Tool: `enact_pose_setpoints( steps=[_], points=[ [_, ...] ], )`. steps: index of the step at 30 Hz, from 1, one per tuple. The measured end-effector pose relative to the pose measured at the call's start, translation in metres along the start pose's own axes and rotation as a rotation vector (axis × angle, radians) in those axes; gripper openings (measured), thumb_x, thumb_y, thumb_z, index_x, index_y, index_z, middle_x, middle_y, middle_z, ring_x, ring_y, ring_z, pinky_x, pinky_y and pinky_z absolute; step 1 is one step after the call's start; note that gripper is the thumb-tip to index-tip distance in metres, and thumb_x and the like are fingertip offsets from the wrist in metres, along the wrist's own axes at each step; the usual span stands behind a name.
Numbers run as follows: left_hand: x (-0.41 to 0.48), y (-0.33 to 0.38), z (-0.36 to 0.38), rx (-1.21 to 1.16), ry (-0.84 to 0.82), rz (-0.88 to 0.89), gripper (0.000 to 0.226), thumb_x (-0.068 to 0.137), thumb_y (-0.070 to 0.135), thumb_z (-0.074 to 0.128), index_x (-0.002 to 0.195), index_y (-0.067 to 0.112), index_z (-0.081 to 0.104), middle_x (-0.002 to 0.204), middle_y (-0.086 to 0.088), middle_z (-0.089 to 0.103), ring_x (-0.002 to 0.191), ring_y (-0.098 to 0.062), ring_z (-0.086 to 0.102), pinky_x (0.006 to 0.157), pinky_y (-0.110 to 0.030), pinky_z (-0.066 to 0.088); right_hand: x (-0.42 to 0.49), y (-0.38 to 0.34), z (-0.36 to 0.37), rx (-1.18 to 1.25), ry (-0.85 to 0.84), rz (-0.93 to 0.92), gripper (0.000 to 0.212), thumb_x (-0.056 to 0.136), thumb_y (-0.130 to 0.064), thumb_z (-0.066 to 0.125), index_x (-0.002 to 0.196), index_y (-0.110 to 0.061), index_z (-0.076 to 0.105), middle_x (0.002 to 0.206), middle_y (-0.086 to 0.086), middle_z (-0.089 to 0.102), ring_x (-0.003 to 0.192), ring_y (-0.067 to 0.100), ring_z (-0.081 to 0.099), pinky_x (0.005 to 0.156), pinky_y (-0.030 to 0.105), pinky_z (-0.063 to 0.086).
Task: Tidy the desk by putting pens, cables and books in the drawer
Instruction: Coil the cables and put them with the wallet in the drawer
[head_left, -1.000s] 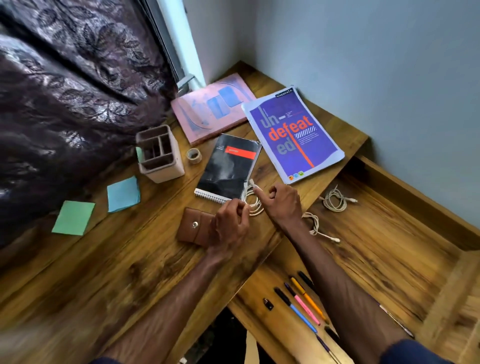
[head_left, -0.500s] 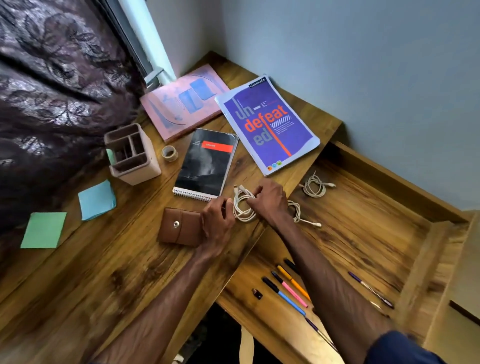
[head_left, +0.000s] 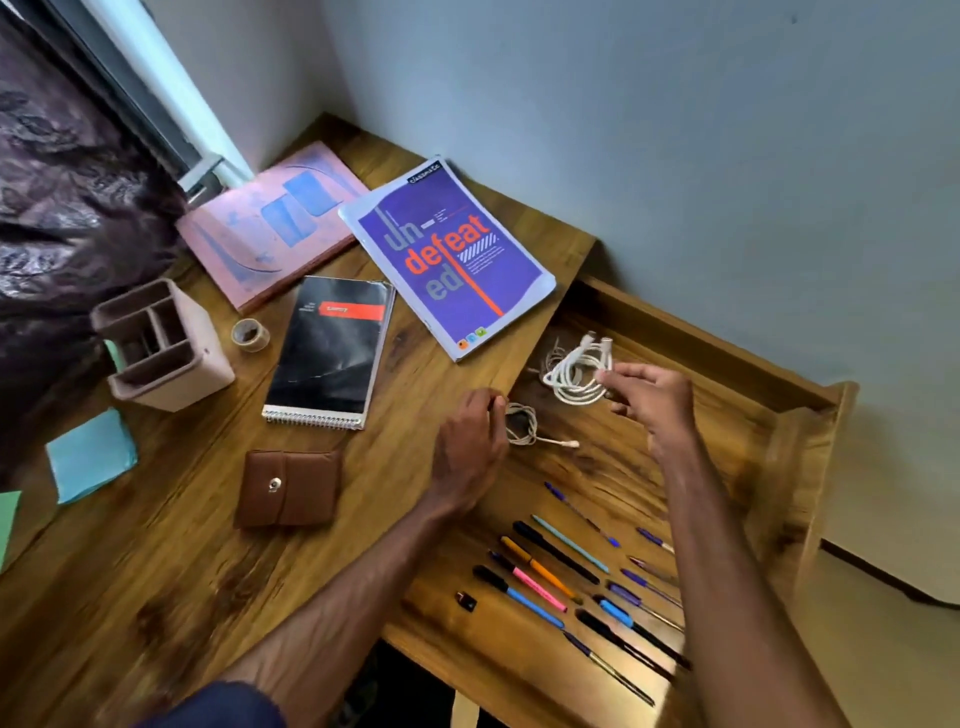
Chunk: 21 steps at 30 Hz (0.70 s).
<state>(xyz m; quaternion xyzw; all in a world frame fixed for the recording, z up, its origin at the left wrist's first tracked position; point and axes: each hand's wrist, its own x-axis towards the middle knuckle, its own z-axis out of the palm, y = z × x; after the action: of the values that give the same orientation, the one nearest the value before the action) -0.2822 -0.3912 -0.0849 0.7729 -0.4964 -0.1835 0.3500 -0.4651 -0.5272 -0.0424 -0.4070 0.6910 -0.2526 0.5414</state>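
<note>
cable coil (head_left: 571, 379) pinched by r hand (head_left: 652, 402) over drawer (head_left: 615, 467); l hand (head_left: 467, 452) loose, empty, by desk (head_left: 156, 571) edge.

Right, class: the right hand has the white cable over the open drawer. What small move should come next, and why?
Probably lower the white cable and let go. The right hand pinches the coil over the floor of the drawer, near a thin coiled cable already inside. The pens lie there too, so setting it down would likely finish this item.
</note>
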Motion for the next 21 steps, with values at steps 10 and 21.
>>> enact_pose_setpoints(
  steps=[10,21],
  points=[
    [0.028,0.027,0.052,0.227,-0.180,0.033,0.014,0.102,0.026,0.049,0.110,0.019,0.059,0.102,0.000,0.055,0.075,-0.009,0.051,0.058,-0.017,0.029,0.077,0.053,-0.026,0.361,0.261,0.314,0.023,0.077,-0.004,0.084,0.096,-0.001,0.072,0.083,0.011,0.076,0.078,0.019,0.076,0.077,0.031,0.063],
    [0.026,0.017,0.056,0.247,-0.244,0.044,0.015,0.102,0.022,0.049,0.112,0.016,0.058,0.099,0.001,0.054,0.074,-0.009,0.050,0.055,-0.014,0.027,0.087,0.083,-0.016,0.417,0.268,0.311,0.029,0.086,-0.003,0.075,0.113,0.005,0.067,0.099,0.021,0.074,0.082,0.023,0.076,0.075,0.030,0.063]
  ],
)
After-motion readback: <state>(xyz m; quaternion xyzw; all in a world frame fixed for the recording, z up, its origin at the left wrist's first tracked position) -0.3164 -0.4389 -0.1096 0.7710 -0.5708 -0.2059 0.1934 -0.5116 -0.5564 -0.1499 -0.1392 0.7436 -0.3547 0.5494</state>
